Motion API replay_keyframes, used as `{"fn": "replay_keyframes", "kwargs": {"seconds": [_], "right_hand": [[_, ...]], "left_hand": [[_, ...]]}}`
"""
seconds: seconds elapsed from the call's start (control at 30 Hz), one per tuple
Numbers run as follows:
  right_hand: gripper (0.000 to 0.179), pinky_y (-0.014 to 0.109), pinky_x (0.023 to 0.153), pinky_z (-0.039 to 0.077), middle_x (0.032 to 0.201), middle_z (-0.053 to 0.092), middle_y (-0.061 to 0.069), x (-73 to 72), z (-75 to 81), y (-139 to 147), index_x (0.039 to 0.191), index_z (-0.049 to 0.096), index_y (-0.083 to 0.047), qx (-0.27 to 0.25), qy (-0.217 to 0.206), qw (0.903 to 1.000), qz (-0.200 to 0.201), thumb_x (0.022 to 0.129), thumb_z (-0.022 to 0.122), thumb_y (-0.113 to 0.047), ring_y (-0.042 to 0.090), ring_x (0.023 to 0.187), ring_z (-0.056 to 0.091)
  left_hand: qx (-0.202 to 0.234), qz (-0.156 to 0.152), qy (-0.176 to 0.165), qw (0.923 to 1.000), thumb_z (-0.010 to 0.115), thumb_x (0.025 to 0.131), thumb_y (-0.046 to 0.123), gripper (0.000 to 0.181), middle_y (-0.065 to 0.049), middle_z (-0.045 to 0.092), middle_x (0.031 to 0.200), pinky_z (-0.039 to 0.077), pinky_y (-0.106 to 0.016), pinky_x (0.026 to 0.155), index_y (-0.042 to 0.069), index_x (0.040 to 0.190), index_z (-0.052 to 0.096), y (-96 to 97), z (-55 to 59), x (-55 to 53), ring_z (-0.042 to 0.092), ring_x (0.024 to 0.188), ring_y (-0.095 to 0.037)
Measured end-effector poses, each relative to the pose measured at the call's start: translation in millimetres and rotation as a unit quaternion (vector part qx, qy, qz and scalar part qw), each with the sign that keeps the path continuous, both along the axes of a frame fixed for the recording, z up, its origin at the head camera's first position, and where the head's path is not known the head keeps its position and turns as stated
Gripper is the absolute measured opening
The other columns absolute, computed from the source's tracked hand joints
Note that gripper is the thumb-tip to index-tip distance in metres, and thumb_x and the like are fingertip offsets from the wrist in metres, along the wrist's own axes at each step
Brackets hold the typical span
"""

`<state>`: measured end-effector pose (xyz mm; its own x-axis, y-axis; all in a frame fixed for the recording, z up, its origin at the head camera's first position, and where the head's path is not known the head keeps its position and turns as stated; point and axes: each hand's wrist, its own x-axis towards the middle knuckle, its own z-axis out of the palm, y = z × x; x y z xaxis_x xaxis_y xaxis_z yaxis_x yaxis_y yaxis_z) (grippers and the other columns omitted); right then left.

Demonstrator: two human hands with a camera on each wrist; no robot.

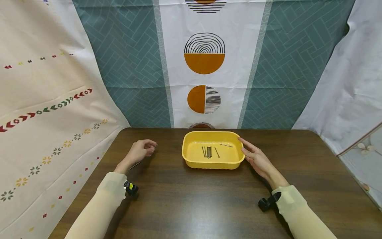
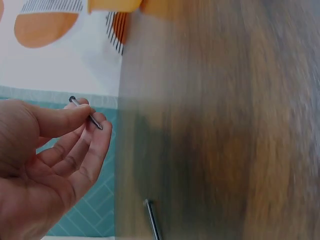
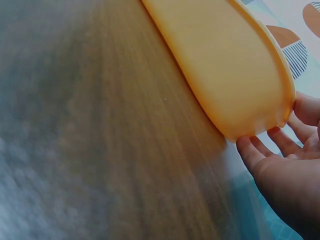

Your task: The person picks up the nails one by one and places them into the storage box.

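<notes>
My left hand (image 1: 138, 153) is raised over the left side of the table. Between thumb and fingers it pinches a nail (image 2: 93, 119), whose dark head sticks out past the thumb. A second nail (image 2: 152, 218) lies on the wood below that hand. At the centre back stands a yellow plastic tray (image 1: 213, 165). Several nails (image 1: 209, 152) lie close together inside it, with one nail (image 1: 225, 145) apart near the back wall. My right hand (image 1: 259, 161) rests against the tray's right end, its fingers spread and fairly straight along the outer wall and rim.
The dark wooden table (image 1: 191, 205) ends just behind the tray at a patterned curtain (image 1: 140, 66). Light cloth (image 1: 59, 132) hangs along the left side, and white cloth (image 1: 358, 99) along the right. Each wrist wears a small black camera.
</notes>
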<state>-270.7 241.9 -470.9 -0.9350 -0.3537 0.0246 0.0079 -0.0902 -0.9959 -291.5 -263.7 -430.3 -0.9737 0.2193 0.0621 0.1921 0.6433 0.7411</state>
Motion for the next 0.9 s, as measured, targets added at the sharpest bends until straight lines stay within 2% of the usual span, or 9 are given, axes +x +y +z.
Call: {"fn": "replay_keyframes", "kwargs": {"seconds": [0.17, 0.37, 0.83, 0.9], "right_hand": [[0.060, 0.019, 0.112, 0.039, 0.174, 0.006, 0.013, 0.0, 0.6, 0, 0.167, 0.017, -0.007, 0.001, 0.001, 1.0000, 0.001, 0.114, 0.042, -0.018, 0.034, 0.158, 0.014], [0.060, 0.018, 0.112, 0.039, 0.174, 0.006, 0.013, 0.1, 0.5, 0, 0.167, 0.018, -0.007, 0.005, 0.002, 1.0000, 0.001, 0.114, 0.043, -0.019, 0.034, 0.158, 0.015], [0.060, 0.016, 0.110, 0.040, 0.174, 0.005, 0.013, 0.1, -0.5, 0, 0.167, 0.018, -0.006, 0.008, 0.009, 0.9999, 0.001, 0.114, 0.044, -0.019, 0.034, 0.158, 0.012], [0.060, 0.019, 0.113, 0.038, 0.174, 0.005, 0.013, 0.2, -0.3, 0, 0.167, 0.019, -0.007, 0.010, 0.008, 0.9999, 0.000, 0.114, 0.044, -0.020, 0.033, 0.158, 0.013]], "left_hand": [[0.010, -0.008, 0.002, 0.9999, 0.062, 0.101, -0.003, 0.025, -0.026, 0.071, 0.115, 0.063, -0.036, 0.077, -0.010, 0.124, 0.068, 9.9, 3.1, -0.8, 0.072, 0.098, -0.036], [0.039, -0.012, -0.013, 0.9991, 0.064, 0.101, -0.002, 0.029, -0.027, 0.070, 0.110, 0.063, -0.035, 0.079, -0.011, 0.128, 0.066, 22.8, 7.1, -1.1, 0.072, 0.101, -0.040], [0.099, -0.017, -0.034, 0.9943, 0.065, 0.100, -0.002, 0.032, -0.033, 0.065, 0.128, 0.063, -0.037, 0.080, -0.014, 0.130, 0.064, 39.2, 8.0, -3.8, 0.071, 0.108, -0.043], [0.103, -0.017, -0.035, 0.9939, 0.065, 0.100, -0.002, 0.033, -0.032, 0.064, 0.130, 0.062, -0.038, 0.081, -0.013, 0.131, 0.063, 41.5, 8.5, -4.4, 0.071, 0.108, -0.042]]}}
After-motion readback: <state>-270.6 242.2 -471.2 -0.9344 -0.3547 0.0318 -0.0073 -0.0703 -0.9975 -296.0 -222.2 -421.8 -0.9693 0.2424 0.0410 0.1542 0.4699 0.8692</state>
